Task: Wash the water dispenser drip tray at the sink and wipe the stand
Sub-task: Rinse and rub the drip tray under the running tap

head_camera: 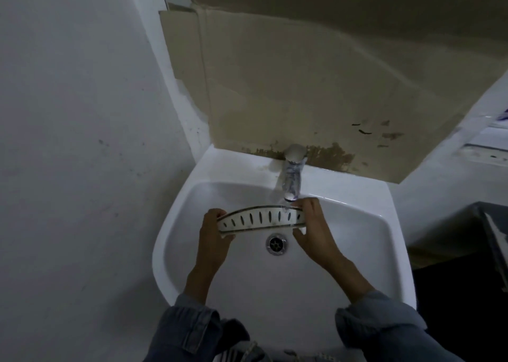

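On my feed I have the drip tray [261, 220] held up over the bowl of the sink [176, 205], between the two hands and a little farther than the drain [276, 243]. The tray is a long, shallow arc of white plastic with a row of narrow dark slots across its face and a darker line along its far and near edges. Its slotted face tilts toward me. The left hand [214, 235] grips the left end, fingers curled over the far edge. The right hand [313, 229] grips the right end the same way, fingers wrapped over the far edge and the thumb on the near side. The tray's right end sits just under the spout of the tap [292, 174], a stubby, shiny metal piece with a rounded cap; a pale blur shows there, and I cannot tell if it is water. The sink is glossy white ceramic with a broad, rounded rim, and the drain is a round metal ring with a dark centre. Behind the tap stands a flat sheet of tan cardboard [302, 87], stained and frayed brown along its lower edge. To the left is a matte, scuffed pale wall [82, 114]. Both forearms come out of rolled denim sleeves [187, 328].
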